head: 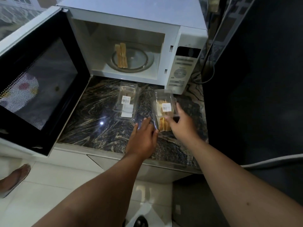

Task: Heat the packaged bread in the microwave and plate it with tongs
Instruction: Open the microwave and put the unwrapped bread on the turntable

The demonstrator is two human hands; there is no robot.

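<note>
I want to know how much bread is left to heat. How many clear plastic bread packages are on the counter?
2. One package lies in front of the microwave; the other package, holding slices, sits right of it between both hands.

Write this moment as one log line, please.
microwave door open | two bread slices inside | both hands at right bread pack | left pack untouched
</note>
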